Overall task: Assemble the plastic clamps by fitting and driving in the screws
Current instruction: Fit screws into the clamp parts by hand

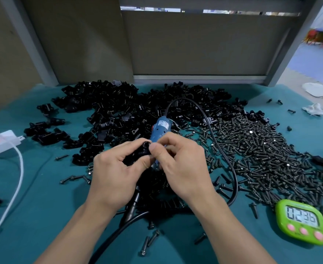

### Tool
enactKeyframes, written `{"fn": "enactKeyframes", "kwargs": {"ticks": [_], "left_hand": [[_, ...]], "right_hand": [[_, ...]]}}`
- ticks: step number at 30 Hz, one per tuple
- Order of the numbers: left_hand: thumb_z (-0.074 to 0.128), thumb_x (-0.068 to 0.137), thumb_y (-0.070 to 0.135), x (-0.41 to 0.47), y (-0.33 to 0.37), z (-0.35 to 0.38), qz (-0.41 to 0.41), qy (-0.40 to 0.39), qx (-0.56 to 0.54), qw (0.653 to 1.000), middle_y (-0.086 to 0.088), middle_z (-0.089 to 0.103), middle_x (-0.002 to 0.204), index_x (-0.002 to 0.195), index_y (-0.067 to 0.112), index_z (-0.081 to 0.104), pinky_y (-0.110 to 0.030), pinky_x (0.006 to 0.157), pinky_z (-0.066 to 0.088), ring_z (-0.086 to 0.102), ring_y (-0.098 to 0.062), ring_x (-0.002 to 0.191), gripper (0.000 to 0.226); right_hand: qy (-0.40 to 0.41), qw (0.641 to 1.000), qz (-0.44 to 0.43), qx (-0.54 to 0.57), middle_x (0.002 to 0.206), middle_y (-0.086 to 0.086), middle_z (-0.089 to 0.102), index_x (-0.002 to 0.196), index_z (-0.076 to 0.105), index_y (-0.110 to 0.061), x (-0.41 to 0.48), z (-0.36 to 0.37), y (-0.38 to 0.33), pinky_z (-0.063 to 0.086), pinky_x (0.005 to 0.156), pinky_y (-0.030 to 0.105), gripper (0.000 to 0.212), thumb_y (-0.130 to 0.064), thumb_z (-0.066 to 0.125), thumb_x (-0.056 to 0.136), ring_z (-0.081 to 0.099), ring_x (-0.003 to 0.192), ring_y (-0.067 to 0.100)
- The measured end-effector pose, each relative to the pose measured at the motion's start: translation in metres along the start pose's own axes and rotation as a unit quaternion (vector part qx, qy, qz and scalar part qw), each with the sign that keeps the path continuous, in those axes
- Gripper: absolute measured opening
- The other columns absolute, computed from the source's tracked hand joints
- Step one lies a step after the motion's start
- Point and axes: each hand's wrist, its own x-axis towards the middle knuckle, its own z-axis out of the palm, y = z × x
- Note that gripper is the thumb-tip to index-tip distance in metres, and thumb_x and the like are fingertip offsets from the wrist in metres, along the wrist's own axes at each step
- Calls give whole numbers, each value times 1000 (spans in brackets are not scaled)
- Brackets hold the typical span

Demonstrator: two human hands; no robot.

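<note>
A: Clamp?
B: One, black, ring end up, over mid-tabletop [42,197]. Left hand [117,174] fingers grip the clamp [140,151]. Right hand [181,164] fingers curled against it; holding what, can't tell.
A: Counts?
B: One blue driver [161,128], one timer [302,221]. Clamp heap [107,107] and screw heap [261,149] uncountable.

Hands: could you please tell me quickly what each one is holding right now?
Left hand: grips a clamp.
Right hand: thumb and fingers pinch the clamp's end; anything else held is hidden.

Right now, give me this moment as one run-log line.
left hand: grips clamp | right hand: fingers pinch at clamp, screw hidden | blue screwdriver: behind hands | loose screws: heaped right
</note>
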Motion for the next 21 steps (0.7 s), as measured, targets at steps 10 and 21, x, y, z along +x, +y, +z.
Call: {"fn": "enactKeyframes", "kwargs": {"ticks": [10,21], "left_hand": [[77,80,43,1,-1,0,-18,-19,41,999,47,60,106,122,47,69,1,96,39,54,24,115,42],[74,82,37,0,2,-2,12,-25,20,999,49,63,108,118,45,68,0,89,43,61,18,109,37]], "right_hand": [[-19,994,31,106,60,-3,68,78,74,-22,4,-4,7,44,50,17,18,-13,70,94,56,46,4],[-10,1000,-1,-14,52,-12,43,62,48,-26,0,5,1,32,50,20,45,-33,54,106,38,50,6]]}}
